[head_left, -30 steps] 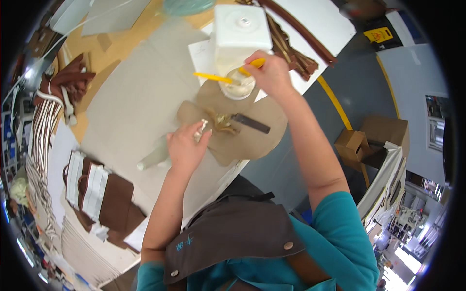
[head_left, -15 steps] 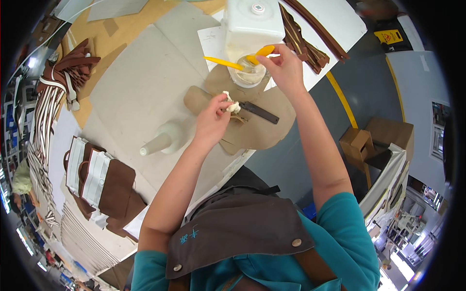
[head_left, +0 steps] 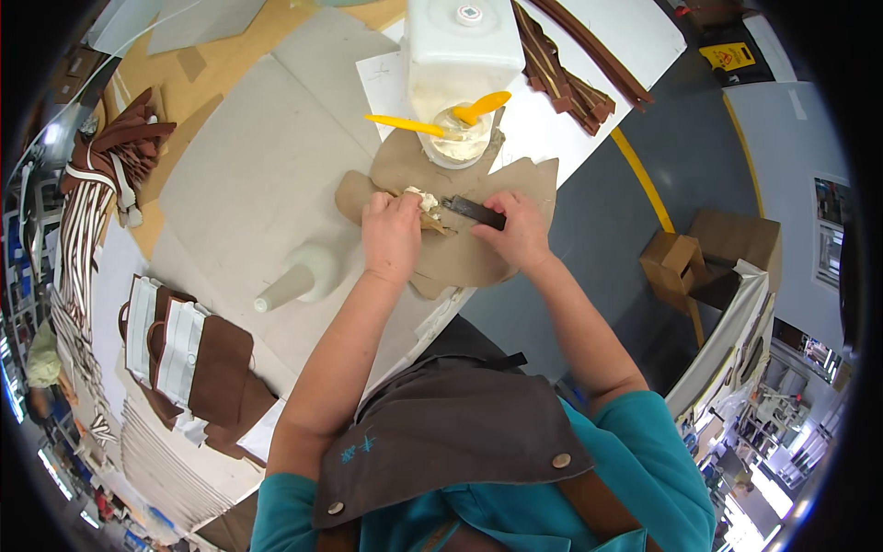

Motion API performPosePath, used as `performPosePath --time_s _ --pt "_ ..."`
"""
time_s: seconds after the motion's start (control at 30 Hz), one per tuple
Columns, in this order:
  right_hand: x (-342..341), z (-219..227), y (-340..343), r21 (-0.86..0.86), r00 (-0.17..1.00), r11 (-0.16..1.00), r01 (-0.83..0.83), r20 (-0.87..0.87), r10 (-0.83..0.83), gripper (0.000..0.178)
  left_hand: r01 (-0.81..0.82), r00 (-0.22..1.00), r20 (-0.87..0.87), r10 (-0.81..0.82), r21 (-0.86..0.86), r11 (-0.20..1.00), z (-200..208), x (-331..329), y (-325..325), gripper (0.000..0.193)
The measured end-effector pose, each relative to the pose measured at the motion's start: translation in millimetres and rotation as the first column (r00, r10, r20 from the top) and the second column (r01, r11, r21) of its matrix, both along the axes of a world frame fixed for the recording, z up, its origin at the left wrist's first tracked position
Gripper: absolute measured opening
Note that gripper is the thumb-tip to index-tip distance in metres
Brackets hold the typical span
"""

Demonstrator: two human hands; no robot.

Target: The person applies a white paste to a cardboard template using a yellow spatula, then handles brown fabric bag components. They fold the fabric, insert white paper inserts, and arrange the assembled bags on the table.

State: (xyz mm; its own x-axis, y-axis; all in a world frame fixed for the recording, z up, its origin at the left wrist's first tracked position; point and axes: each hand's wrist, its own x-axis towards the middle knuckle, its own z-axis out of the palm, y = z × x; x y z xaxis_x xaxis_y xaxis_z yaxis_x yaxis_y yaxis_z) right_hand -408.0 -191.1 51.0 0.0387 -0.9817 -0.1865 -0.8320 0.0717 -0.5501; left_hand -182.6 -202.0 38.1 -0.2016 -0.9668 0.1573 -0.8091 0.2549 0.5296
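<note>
My left hand (head_left: 393, 237) is closed at a crumpled cream-white wad (head_left: 424, 199), its fingertips pressed down by the brown sheet material. Facing it, my right hand (head_left: 520, 230) grips one end of a dark, flat bar-shaped tool (head_left: 474, 212), whose other end points toward the wad. Both hands are over irregular brown-grey sheets (head_left: 478, 262) on the table. Just beyond them stands a small clear cup (head_left: 455, 161) of pale paste. A yellow-handled tool (head_left: 483, 108) leans out of it to the right, and a second yellow stick (head_left: 400, 121) leans left.
Behind the cup is a large white jug (head_left: 460, 46). A pale bottle (head_left: 317, 271) stands left of my left forearm. Brown strips (head_left: 566, 78) lie at the far right of the table; brown-and-white bag pieces (head_left: 198, 354) lie at the left. Cardboard boxes (head_left: 671, 267) stand to the right.
My right hand has let go of the yellow-handled tool in the cup and come down onto the dark bar-shaped tool. My left hand has lowered slightly toward the sheets. The view has shifted a little.
</note>
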Motion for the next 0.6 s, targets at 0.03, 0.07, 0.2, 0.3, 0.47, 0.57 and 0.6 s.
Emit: performPosePath --time_s 0.03,0.07,0.2,0.3,0.47,0.57,0.6 --pt "-0.3 -5.0 0.2 -0.003 1.0 1.0 0.008 0.016 -0.008 0.032 0.012 1.0 0.003 -0.012 -0.071 0.997 -2.1 1.0 1.4 0.019" --pt "0.0 -6.6 1.3 -0.002 0.999 1.0 0.016 0.03 -0.016 0.032 0.024 1.0 0.004 -0.024 -0.138 0.99 -4.4 1.5 4.7 0.018" --pt "-1.1 -7.4 -2.1 -0.008 1.0 1.0 -0.004 0.012 0.004 0.031 0.059 0.994 0.1 -0.047 -0.129 0.99 -3.9 11.3 13.3 0.023" --pt "-0.3 -3.2 -0.3 0.016 1.0 1.0 0.0 -0.018 0.001 0.031 0.098 0.982 0.17 -0.081 -0.092 0.991 7.3 17.2 14.4 0.023" --pt "-7.3 -4.0 2.9 -0.001 0.999 1.0 0.003 -0.039 -0.003 0.031 0.111 0.967 0.239 -0.089 -0.08 0.991 27.3 24.0 11.1 0.021" --pt "-7.8 0.3 1.9 0.049 0.999 0.999 0.007 -0.032 -0.006 0.029 0.096 0.979 0.188 -0.082 -0.063 0.993 29.9 33.1 13.4 0.018" --pt "-7.9 0.4 1.9 0.042 1.0 0.999 0.004 -0.029 -0.003 0.029 0.108 0.979 0.179 -0.1 -0.032 0.994 31.6 35.0 12.7 0.017"
